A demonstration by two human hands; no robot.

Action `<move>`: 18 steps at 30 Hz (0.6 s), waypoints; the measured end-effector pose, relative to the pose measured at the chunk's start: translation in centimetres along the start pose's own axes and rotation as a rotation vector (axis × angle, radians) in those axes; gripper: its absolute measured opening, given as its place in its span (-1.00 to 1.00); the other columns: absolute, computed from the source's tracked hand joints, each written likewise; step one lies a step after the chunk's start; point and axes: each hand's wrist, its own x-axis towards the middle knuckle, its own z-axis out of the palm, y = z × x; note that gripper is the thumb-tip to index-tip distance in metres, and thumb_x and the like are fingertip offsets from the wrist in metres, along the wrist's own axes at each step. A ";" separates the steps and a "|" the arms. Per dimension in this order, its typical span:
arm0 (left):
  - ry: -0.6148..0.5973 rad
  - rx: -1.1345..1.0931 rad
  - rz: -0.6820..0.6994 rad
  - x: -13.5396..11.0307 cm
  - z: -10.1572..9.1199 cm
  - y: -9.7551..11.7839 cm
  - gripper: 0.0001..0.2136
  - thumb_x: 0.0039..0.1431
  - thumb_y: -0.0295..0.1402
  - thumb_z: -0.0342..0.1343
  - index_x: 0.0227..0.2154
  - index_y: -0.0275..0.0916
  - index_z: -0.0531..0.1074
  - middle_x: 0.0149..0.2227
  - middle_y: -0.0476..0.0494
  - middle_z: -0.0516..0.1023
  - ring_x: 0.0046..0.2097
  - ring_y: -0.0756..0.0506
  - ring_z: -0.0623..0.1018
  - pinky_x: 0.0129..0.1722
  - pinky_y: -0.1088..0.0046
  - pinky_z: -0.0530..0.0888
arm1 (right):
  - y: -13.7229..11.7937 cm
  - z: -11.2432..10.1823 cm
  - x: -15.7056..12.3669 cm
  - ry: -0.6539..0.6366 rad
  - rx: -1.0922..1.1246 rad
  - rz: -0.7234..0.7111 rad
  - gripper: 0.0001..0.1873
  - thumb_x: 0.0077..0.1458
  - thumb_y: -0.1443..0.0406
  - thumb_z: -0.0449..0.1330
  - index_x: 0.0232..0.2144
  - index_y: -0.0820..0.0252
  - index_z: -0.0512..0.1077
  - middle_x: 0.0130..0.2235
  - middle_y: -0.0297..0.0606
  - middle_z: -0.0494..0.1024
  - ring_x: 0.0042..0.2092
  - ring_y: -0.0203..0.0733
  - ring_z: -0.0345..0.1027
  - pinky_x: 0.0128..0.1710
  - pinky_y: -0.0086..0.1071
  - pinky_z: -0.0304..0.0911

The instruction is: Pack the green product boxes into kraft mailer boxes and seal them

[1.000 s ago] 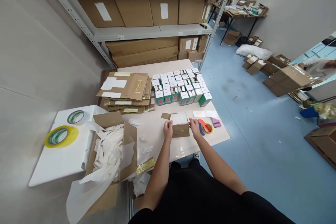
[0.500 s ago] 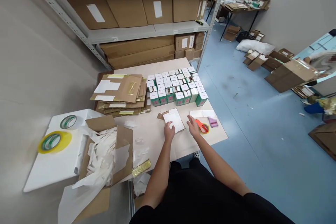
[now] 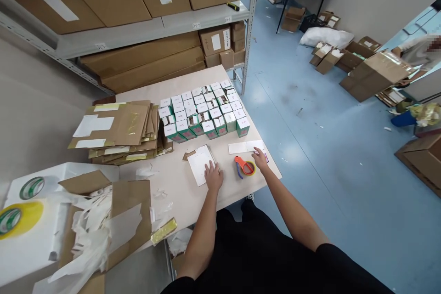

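Note:
My left hand (image 3: 213,176) lies flat, fingers spread, on the near edge of a flat white-faced cardboard piece (image 3: 200,163) on the pale table (image 3: 179,183). My right hand (image 3: 261,158) reaches to the table's right edge, fingers stretched over white label sheets (image 3: 243,147) and a small pink item mostly hidden under it. An orange and yellow tape dispenser (image 3: 245,166) lies between my two hands. Behind stands a block of several small green-and-white boxes (image 3: 203,112).
A stack of flattened cardboard (image 3: 119,131) lies at the table's left. An open carton of white paper scraps (image 3: 103,220) and two tape rolls (image 3: 19,202) sit at near left. Shelves with large cartons (image 3: 138,55) stand behind. Boxes litter the blue floor (image 3: 327,147) at right.
The brown cardboard piece was turned and laid flat, white side up. My left hand now rests on it; my right hand left it and moved right past the tape dispenser. The view shifted.

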 end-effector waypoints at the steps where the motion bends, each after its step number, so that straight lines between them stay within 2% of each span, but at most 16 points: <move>1: -0.002 0.006 -0.006 -0.4 0.2 0.0 -0.51 0.35 -0.22 0.03 0.31 -0.13 0.37 0.52 -0.20 -0.03 0.53 -0.39 -0.14 0.44 -0.06 0.03 | 0.6 -0.6 1.0 -0.007 -0.034 0.022 -0.32 0.19 0.19 0.06 0.36 0.08 0.26 0.35 -0.19 0.37 0.27 -0.04 0.34 0.20 -0.23 0.33; 5: 0.003 -0.008 -0.010 -2.1 1.2 0.3 -0.53 0.39 -0.21 -0.03 0.28 -0.18 0.42 0.51 -0.18 0.05 0.52 -0.39 -0.08 0.42 -0.03 0.13 | 2.3 -2.4 5.3 -0.003 -0.190 0.110 -0.37 0.20 0.15 0.15 0.31 0.08 0.33 0.25 -0.16 0.48 0.12 -0.04 0.47 0.08 -0.30 0.37; 11: 0.085 -0.079 0.006 -3.7 2.5 0.2 -0.57 0.37 -0.27 0.00 0.22 -0.20 0.48 0.48 -0.18 0.13 0.52 -0.38 -0.05 0.42 -0.07 0.16 | 3.7 -3.6 11.5 0.070 -0.357 0.182 -0.36 0.19 0.05 0.27 0.23 0.23 0.39 0.23 0.08 0.46 0.18 0.07 0.41 0.06 -0.29 0.32; 15: 0.129 -0.146 0.018 -3.6 2.9 -0.4 -0.59 0.34 -0.28 0.03 0.19 -0.18 0.49 0.45 -0.18 0.21 0.51 -0.37 0.01 0.42 -0.07 0.18 | 5.2 -3.5 14.2 0.108 -0.399 0.268 -0.35 0.11 0.02 0.34 0.14 0.25 0.41 0.15 0.12 0.50 0.09 0.08 0.46 -0.10 -0.30 0.34; 18: 0.155 -0.204 0.005 -3.4 2.9 -0.4 -0.59 0.33 -0.29 0.03 0.19 -0.19 0.48 0.43 -0.22 0.24 0.49 -0.36 0.09 0.41 -0.07 0.21 | 6.1 -3.1 15.3 0.123 -0.405 0.287 -0.38 0.01 0.09 0.41 0.07 0.23 0.43 0.09 0.08 0.54 0.03 0.08 0.49 -0.17 -0.30 0.32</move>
